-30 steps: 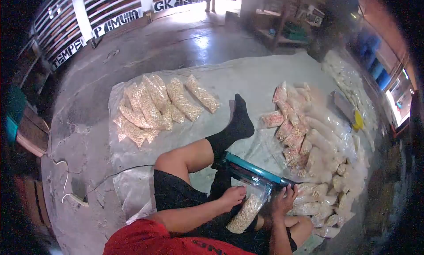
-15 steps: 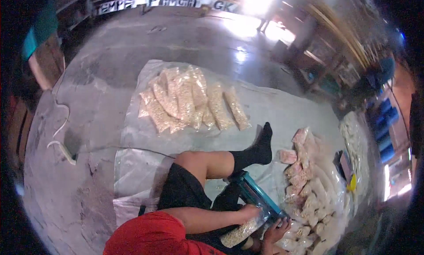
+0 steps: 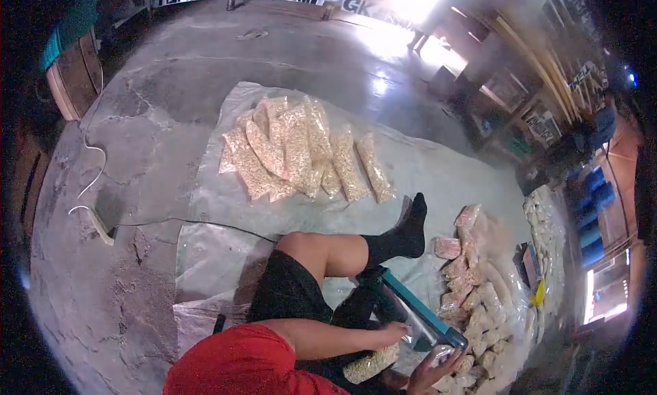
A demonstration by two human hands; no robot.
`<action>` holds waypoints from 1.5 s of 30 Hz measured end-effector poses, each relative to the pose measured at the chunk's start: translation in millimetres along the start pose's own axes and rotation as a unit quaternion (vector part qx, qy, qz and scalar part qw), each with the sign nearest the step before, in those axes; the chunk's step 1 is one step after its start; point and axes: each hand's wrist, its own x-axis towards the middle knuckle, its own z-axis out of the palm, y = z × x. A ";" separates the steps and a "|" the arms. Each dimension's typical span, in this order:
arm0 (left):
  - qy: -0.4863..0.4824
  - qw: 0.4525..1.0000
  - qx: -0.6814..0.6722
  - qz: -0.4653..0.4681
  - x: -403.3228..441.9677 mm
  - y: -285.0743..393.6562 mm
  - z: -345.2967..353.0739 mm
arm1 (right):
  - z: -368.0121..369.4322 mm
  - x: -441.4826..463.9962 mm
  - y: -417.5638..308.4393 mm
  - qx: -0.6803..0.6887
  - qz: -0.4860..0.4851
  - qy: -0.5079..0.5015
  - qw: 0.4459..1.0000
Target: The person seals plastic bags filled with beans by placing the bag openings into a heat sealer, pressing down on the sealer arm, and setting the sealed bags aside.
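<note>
A teal hand-operated bag sealer (image 3: pixel 428 311) lies slantwise by my legs. My left hand (image 3: pixel 391 335) is closed on the clear upper end of a plastic bag of pale pieces (image 3: pixel 371 365), whose filled part hangs towards my lap. That plastic end reaches to the sealer's bar. My right hand (image 3: pixel 432 372) is at the near end of the sealer's arm, fingers curled against it. The arm stands raised, with a gap showing beside the base.
Filled bags (image 3: pixel 291 145) are heaped on a pale sheet (image 3: pixel 226 258) ahead. Smaller packed bags (image 3: pixel 479 306) lie to the right, near a yellow item (image 3: pixel 538 294). A cable (image 3: pixel 185 221) runs left to a power strip (image 3: pixel 100 226). My socked foot (image 3: pixel 408 231) rests between the groups.
The sealer's arm has lifted at its near end, with my right hand on it. My left hand stays on the bag, almost where it was. The view has shifted slightly.
</note>
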 end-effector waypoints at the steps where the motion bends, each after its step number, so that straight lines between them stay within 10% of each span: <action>1: -0.001 1.000 0.003 0.004 -11.6 13.8 9.2 | -0.9 -14.0 -10.8 0.050 0.047 0.002 0.998; 6: -0.150 0.963 0.212 0.078 -111.0 118.3 49.0 | -27.1 -68.1 -39.3 0.239 0.296 -0.403 0.832; 9: -0.210 0.945 -0.244 0.055 -143.5 140.7 49.0 | -34.1 -68.1 -33.0 0.295 0.299 -0.581 0.698; 11: -0.149 0.877 -0.447 0.089 -136.5 146.9 23.3 | -39.9 -67.1 -24.9 0.326 0.278 -0.602 0.674; 14: 0.125 0.959 -0.226 0.117 -147.4 163.1 -39.4 | -61.7 -63.0 -39.6 0.303 0.322 -0.580 0.684; 15: 0.144 0.889 -0.434 -0.009 -161.2 176.2 -40.3 | -65.2 -52.2 -61.4 0.265 0.365 -0.577 0.681; 18: 0.178 0.846 -0.459 -0.203 -182.8 152.7 -45.9 | -80.4 -41.6 -96.3 0.245 0.398 -0.581 0.666; 24: 0.085 0.927 -0.327 -0.161 -147.5 104.4 -100.1 | -113.5 -33.0 -119.8 0.368 0.379 -0.633 0.567; 26: 0.130 0.966 -0.199 -0.102 -130.7 175.4 -120.6 | -111.0 -53.5 -100.1 0.422 0.271 -0.575 0.646; 28: 0.186 0.980 -0.063 -0.009 -107.9 263.3 -135.8 | -107.8 -63.6 -69.9 0.524 0.319 -0.526 0.590; 33: 0.309 0.815 0.257 0.417 -57.0 400.9 -141.4 | -90.5 -21.3 64.5 0.167 0.302 -0.199 0.917; 35: 0.363 0.736 0.421 0.386 -31.9 412.6 -186.0 | -114.0 23.1 87.0 -0.036 0.346 -0.162 0.923; 38: 0.282 0.761 0.329 0.483 -13.2 363.0 -223.1 | -77.6 28.9 229.1 -0.143 0.243 -0.164 0.945; 40: 0.404 0.746 0.471 0.241 -61.1 332.7 -122.3 | -53.6 29.9 301.6 -0.167 0.180 -0.153 0.957; 42: 0.250 0.722 0.566 0.310 -97.7 277.4 -84.0 | -58.5 32.4 298.2 -0.208 0.165 -0.010 0.964; 45: 0.157 0.833 0.484 0.215 -122.7 203.7 -39.0 | -65.1 23.8 334.0 -0.241 0.125 -0.014 0.962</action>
